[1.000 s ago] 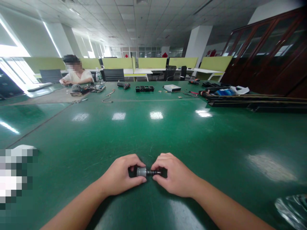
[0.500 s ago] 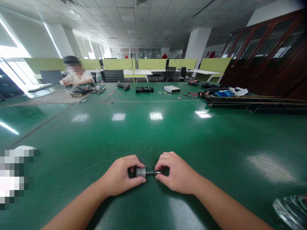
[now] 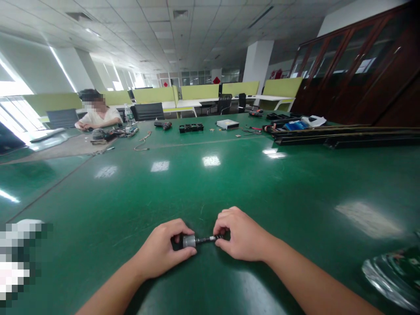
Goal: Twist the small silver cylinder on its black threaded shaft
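My left hand (image 3: 162, 247) is closed around a grey metal cylinder (image 3: 189, 241), with thumb and fingers on opposite sides. A thin dark shaft (image 3: 204, 239) runs to the right out of the cylinder. At the far end of that shaft, my right hand (image 3: 241, 234) pinches a small shiny and dark tip between thumb and fingertips. Whether this tip is a separate piece I cannot tell. The cylinder and shaft lie nearly level, just above or on the green table (image 3: 183, 183). My right fingers partly hide the tip.
Across the table sits a person (image 3: 100, 114) near a heap of parts. A cordless drill (image 3: 163, 125), a black bracket (image 3: 191, 127) and a silver box (image 3: 227, 124) lie at the far side. Dark rails (image 3: 361, 136) are at the right, clear plastic packaging (image 3: 387, 280) at the near right.
My hands have moved slightly apart, and more of the shaft shows between them. The camera view has shifted a little to the right.
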The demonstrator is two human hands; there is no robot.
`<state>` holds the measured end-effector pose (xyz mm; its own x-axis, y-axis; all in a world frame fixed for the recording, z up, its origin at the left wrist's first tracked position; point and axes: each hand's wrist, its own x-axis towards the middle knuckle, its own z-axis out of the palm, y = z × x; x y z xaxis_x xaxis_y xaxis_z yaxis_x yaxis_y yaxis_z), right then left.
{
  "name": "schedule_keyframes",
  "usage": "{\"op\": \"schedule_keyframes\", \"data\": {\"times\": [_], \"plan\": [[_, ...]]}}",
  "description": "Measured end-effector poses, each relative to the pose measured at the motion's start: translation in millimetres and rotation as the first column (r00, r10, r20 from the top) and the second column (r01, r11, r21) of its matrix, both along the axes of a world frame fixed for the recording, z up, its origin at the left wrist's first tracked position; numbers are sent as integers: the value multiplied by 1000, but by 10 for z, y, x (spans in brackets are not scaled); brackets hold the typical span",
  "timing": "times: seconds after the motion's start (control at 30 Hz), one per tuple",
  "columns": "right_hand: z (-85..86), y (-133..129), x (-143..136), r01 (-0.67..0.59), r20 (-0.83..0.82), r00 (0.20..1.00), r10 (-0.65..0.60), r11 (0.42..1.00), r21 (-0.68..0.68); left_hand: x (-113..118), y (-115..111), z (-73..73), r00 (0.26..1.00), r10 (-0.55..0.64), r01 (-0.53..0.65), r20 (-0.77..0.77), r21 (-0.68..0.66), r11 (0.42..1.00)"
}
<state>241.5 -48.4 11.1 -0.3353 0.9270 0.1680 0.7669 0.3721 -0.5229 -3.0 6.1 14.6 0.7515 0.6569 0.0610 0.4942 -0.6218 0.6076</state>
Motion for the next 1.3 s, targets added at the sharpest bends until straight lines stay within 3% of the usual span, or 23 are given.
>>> {"op": "schedule_keyframes", "data": {"times": [0.4,0.7,1.03,1.3], "plan": [[12,-13,12,9,-10,1000,-9,1000,-10,12,-4,-2,1000,-1,1,1,19,1000],[-119,-55,-233,-20,-280,960,10,999,-33,-5,-3,-22,1000,-21,20,22,21,1000],[-100,-50,-263,25,-159,987,-27,1000,-14,-1,-4,-19,1000,19,-19,-17,10,1000],[-127,-40,-277,21,-152,988,-24,1000,-18,-3,-6,-17,998,51,-51,-36,-7,999]]}}
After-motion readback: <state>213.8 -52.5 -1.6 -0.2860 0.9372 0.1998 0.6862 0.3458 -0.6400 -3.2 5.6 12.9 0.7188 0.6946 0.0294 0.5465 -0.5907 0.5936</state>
